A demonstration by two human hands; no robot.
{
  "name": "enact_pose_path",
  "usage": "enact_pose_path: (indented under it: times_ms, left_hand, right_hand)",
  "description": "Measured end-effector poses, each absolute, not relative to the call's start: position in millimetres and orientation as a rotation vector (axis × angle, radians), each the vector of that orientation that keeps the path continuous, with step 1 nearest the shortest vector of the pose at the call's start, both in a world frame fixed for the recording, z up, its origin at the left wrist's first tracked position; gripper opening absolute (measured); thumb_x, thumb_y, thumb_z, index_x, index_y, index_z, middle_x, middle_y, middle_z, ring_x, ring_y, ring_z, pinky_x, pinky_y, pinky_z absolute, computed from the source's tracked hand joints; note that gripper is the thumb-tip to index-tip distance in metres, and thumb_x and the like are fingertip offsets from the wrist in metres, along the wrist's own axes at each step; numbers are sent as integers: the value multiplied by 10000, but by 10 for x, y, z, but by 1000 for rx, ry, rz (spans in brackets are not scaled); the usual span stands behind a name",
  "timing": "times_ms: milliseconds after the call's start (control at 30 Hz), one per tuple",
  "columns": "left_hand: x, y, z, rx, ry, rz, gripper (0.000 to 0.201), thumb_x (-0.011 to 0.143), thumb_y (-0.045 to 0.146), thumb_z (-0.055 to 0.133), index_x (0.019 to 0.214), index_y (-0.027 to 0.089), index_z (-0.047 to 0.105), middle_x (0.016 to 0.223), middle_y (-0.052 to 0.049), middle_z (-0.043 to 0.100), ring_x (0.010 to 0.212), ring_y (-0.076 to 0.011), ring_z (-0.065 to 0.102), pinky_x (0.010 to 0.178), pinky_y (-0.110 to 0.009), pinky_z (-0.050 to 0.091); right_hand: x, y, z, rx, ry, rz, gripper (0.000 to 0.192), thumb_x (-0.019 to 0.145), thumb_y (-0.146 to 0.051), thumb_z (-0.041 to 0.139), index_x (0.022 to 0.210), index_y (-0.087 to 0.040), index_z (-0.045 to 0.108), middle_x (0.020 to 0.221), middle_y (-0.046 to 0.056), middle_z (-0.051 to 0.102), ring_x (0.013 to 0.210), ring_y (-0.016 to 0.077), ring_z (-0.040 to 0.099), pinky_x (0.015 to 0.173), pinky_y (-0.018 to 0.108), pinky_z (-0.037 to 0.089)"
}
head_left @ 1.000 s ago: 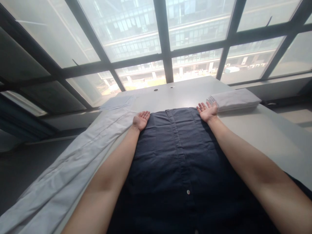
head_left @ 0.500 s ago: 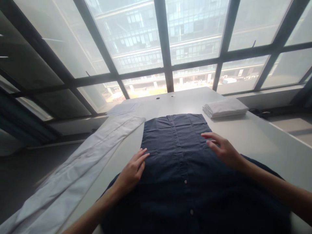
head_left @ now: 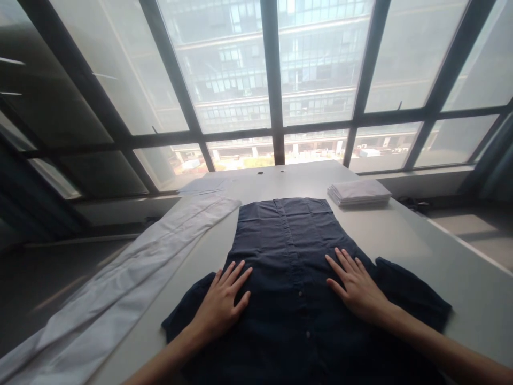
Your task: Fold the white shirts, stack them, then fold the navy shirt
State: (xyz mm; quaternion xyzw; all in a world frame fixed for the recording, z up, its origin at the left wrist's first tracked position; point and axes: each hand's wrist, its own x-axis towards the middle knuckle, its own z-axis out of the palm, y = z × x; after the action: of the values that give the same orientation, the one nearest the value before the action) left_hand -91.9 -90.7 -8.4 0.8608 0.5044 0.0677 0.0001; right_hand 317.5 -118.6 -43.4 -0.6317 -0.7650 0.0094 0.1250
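Observation:
A dark navy button-front shirt (head_left: 276, 230) lies spread on the white table (head_left: 192, 262), its button strip running down the middle and its sleeves out to both sides. Flat on its left part rests my left hand (head_left: 225, 295), fingers spread. My right hand (head_left: 356, 283) lies on the right part of the fabric, palm down, with its fingers apart. Neither hand grips the cloth. The part of the shirt closest to me is in deep shade and runs out of view.
White cloth (head_left: 132, 272) stretches along the table's left side and hangs toward the near left. A folded white stack (head_left: 358, 193) sits at the back right. Pale sheets (head_left: 204, 185) lie at the back left. Large windows (head_left: 312, 69) stand beyond the table.
My right hand has come down toward me and now lies flat on the shirt. My left hand has spread its fingers on the fabric. The view has tilted slightly.

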Motion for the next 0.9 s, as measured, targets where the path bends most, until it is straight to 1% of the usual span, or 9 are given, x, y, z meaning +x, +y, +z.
enact_pose_path:
  times_ms: [167, 267, 367, 500, 600, 700, 833, 900]
  left_hand:
    - [-860, -736, -110, 2698, 1592, 231, 584, 1008, 480, 479, 1571, 362, 381, 1647, -11, 324, 1517, -320, 294, 1223, -587, 239]
    - [-830, -527, -103, 2692, 1587, 231, 575, 1007, 522, 466, 1558, 368, 409, 1624, -33, 379, 1484, -321, 363, 1227, -577, 224]
    - [-778, -231, -86, 2684, 1588, 233, 579, 1005, 538, 458, 1552, 349, 428, 1604, -60, 415, 1455, -320, 410, 1228, -570, 211]
    - [-664, 205, -36, 2647, 1625, 217, 575, 1003, 503, 451, 1547, 318, 446, 1616, -64, 394, 1473, -334, 376, 1226, -567, 207]
    - [-603, 407, 7, 2640, 1629, 200, 576, 1005, 498, 443, 1545, 297, 452, 1617, -74, 390, 1477, -334, 369, 1228, -561, 198]
    - [-625, 377, 7, 2646, 1629, 176, 583, 1013, 503, 425, 1556, 291, 433, 1630, -71, 362, 1485, -344, 353, 1225, -571, 197]
    - [-768, 53, -42, 2676, 1553, 137, 591, 1027, 535, 380, 1581, 329, 371, 1667, -40, 271, 1532, -345, 241, 1208, -613, 201]
    - [-817, -101, -30, 2675, 1524, 110, 600, 1025, 555, 374, 1584, 340, 355, 1673, -38, 256, 1538, -346, 218, 1199, -631, 208]
  right_hand:
    - [3210, -1038, -408, -1899, -2238, 58, 682, 1010, -657, 316, 1600, -316, 322, 1693, 78, 170, 1560, 313, 122, 1238, 569, 169]
    - [3246, -849, -376, -1911, -2263, 77, 707, 1003, -681, 288, 1599, -303, 333, 1692, 90, 185, 1564, 301, 104, 1242, 551, 147]
    - [3258, -569, -333, -1943, -2272, 87, 720, 1003, -677, 283, 1601, -279, 337, 1685, 113, 214, 1564, 301, 114, 1238, 542, 152]
    - [3253, -120, -269, -1987, -2262, 90, 698, 1014, -624, 314, 1611, -262, 313, 1683, 122, 226, 1561, 302, 145, 1231, 533, 164]
    - [3250, 109, -234, -2011, -2263, 112, 687, 1021, -604, 315, 1614, -257, 304, 1687, 121, 214, 1561, 300, 144, 1231, 533, 159]
    - [3253, 90, -245, -2007, -2275, 120, 672, 1031, -584, 297, 1619, -258, 288, 1690, 125, 199, 1563, 300, 130, 1229, 537, 160]
    - [3271, -248, -299, -1968, -2295, 141, 685, 1024, -615, 276, 1616, -270, 291, 1692, 132, 185, 1562, 322, 113, 1221, 557, 167]
    - [3268, -393, -280, -1968, -2302, 170, 697, 1013, -628, 304, 1608, -265, 317, 1687, 142, 202, 1558, 343, 125, 1211, 582, 177]
